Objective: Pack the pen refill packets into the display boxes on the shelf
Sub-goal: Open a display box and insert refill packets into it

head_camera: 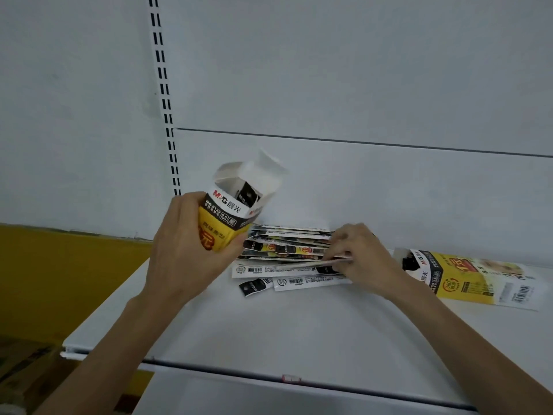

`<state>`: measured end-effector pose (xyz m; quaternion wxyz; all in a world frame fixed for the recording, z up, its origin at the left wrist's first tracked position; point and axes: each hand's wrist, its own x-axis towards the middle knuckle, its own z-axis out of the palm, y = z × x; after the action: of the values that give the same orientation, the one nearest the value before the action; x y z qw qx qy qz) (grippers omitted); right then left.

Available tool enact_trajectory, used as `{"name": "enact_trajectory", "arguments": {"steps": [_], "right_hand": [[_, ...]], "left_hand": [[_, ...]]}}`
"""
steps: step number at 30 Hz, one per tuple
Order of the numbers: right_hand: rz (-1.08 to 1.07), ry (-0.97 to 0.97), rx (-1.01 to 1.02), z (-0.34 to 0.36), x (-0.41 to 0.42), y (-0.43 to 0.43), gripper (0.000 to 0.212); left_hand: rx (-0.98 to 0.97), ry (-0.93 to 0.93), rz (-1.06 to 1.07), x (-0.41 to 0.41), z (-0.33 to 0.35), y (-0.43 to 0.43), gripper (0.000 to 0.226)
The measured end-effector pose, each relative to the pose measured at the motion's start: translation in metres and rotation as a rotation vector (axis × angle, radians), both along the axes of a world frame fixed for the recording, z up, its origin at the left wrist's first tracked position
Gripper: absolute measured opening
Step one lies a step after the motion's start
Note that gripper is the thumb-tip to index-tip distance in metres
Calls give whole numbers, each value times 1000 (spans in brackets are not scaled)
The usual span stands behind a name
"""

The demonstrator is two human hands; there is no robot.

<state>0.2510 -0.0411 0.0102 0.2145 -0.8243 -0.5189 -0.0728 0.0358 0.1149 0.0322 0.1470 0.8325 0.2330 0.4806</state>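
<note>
Left hand [191, 247], grip wrapping the yellow M&G display box [230, 217], is holding it tilted, flaps open, just left of the packet pile [284, 248] lying on the white shelf [299, 324]. Right hand [362, 256] grip is pinching one pen refill packet [299, 266] at the pile. Second display box [466, 277] is lying flat at right.

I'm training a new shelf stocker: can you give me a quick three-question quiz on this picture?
1. True or false: the yellow-and-white cardboard display box gripped by the left hand is closed at the top.
2. The right hand pinches: A) flat plastic pen refill packets; B) a marker; C) a price tag.
3. Fill in: the second yellow cardboard box lies on its ___ on the white metal shelf.
Key: 1 false; 2 A; 3 side.
</note>
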Motion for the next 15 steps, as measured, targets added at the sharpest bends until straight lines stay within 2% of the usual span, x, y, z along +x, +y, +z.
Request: {"name": "enact_trajectory", "arguments": {"steps": [2, 5, 8, 10, 13, 15], "right_hand": [[-32, -48, 142, 2, -1, 0, 22], [7, 58, 334, 6, -7, 0, 30], [1, 225, 393, 10, -14, 1, 34], [-49, 324, 353, 12, -10, 2, 38], [-82, 717, 366, 16, -3, 5, 46], [-123, 920, 407, 22, -2, 4, 36]], "left_hand": [[-38, -51, 37, 2, 1, -2, 60], [-148, -161, 3, 3, -2, -4, 56], [-273, -252, -47, 6, -2, -5, 59], [-346, -293, -63, 9, -1, -4, 66], [-430, -349, -111, 9, -2, -2, 73], [-454, -344, -122, 7, -4, 0, 67]]}}
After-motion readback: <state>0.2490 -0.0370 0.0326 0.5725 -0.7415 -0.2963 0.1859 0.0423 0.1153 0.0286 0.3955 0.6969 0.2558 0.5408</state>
